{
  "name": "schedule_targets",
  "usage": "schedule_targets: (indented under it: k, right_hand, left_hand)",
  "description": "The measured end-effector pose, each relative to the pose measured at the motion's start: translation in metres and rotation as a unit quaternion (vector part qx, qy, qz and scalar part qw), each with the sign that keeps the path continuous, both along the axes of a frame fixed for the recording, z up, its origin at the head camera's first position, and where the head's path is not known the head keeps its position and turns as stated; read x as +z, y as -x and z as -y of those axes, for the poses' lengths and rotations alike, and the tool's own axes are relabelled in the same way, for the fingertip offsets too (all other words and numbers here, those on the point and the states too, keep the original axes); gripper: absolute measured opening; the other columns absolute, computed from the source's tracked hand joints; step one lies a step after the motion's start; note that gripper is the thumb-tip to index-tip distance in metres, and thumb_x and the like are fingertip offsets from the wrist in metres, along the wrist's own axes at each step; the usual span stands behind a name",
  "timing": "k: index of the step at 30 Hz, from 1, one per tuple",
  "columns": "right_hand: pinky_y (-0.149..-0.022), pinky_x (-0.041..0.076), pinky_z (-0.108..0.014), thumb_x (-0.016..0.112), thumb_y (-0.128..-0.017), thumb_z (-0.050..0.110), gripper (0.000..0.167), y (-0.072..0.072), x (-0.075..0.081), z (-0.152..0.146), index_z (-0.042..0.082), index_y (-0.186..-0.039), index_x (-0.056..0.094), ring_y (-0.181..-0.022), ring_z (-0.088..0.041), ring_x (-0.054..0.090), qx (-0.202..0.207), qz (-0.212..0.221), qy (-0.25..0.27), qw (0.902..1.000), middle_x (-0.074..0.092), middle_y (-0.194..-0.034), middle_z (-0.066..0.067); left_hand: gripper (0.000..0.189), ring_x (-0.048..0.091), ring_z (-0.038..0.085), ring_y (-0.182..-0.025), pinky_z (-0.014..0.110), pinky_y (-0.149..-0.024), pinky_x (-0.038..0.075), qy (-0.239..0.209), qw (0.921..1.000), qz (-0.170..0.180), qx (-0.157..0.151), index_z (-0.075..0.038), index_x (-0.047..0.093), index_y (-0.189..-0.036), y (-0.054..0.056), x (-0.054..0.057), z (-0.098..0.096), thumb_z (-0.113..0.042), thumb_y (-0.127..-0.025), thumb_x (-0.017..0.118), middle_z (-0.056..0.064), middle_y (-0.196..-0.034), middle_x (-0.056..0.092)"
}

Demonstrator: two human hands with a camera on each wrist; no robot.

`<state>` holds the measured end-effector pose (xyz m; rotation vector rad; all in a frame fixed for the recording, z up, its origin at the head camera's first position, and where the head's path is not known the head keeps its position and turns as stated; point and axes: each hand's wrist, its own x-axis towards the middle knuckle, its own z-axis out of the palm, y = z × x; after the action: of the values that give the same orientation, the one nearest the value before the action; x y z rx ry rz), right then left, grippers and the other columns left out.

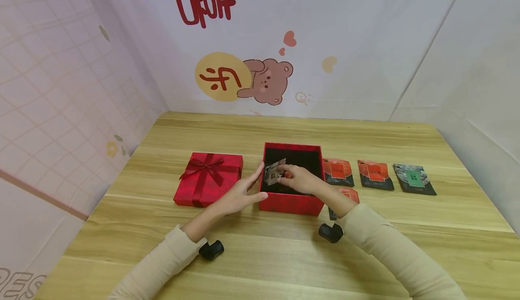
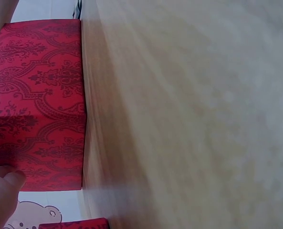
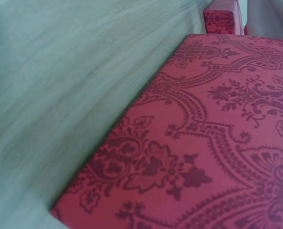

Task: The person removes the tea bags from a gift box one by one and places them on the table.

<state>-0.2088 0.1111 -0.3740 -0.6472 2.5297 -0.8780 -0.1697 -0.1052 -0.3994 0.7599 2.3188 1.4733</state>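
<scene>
An open red gift box (image 1: 289,204) with a dark lining stands mid-table. Its patterned wall fills much of both wrist views. Within its left part, my right hand (image 1: 302,180) pinches a small grey printed packet (image 1: 273,174), held tilted near the left wall. Something reddish shows beneath those fingers; what it is, I cannot tell. My left hand (image 1: 240,195) lies against the box's left side with fingers extended and thumb near the front corner. In the left wrist view its fingertips (image 2: 11,179) rest on the red wall. The right wrist view does not show the right hand's fingers.
Left of the box lies its red lid (image 1: 221,187) with a dark ribbon bow. Two orange-black packets (image 1: 339,172) and a green-labelled packet (image 1: 414,178) line up at the right. Another orange packet (image 1: 350,194) is partly covered by the right forearm. A white printed backdrop rises behind.
</scene>
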Motion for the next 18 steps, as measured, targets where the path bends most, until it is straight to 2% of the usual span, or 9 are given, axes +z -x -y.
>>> schedule_targets:
  k: [7, 12, 18]
  right_hand:
    - [-0.101, 0.031, -0.052, 0.049, -0.095, 0.025, 0.052, 0.0016, -0.0012, 0.0006, 0.001, -0.139, 0.036, -0.127, -0.036, 0.037, 0.039, 0.017, -0.031, 0.9986, 0.04, -0.139, -0.02]
    - [-0.101, 0.032, -0.052, 0.048, -0.095, 0.024, 0.05, 0.0009, -0.0003, 0.0002, 0.0, -0.138, 0.037, -0.126, -0.036, 0.038, 0.037, 0.007, -0.033, 0.9987, 0.04, -0.138, -0.021]
    - [-0.099, 0.036, -0.05, 0.051, -0.094, 0.018, 0.048, 0.0008, -0.0007, -0.001, -0.001, -0.136, 0.04, -0.123, -0.034, 0.042, 0.025, -0.012, -0.007, 0.9996, 0.043, -0.135, -0.022]
  left_hand:
    - [0.081, 0.011, 0.016, -0.138, 0.041, -0.109, 0.021, 0.001, 1.0, 0.001, 0.003, -0.011, 0.007, -0.147, -0.0007, 0.0015, -0.0001, -0.03, -0.088, 0.06, -0.003, -0.153, 0.005]
    - [0.081, 0.011, 0.015, -0.138, 0.041, -0.109, 0.021, -0.002, 1.0, 0.003, 0.002, -0.013, 0.007, -0.147, -0.0008, 0.0016, -0.0004, -0.028, -0.089, 0.06, -0.003, -0.153, 0.005]
    - [0.081, 0.011, 0.016, -0.138, 0.042, -0.109, 0.021, -0.002, 1.0, -0.001, 0.003, -0.01, 0.007, -0.147, -0.0014, 0.0023, -0.0004, -0.028, -0.089, 0.06, -0.003, -0.153, 0.005]
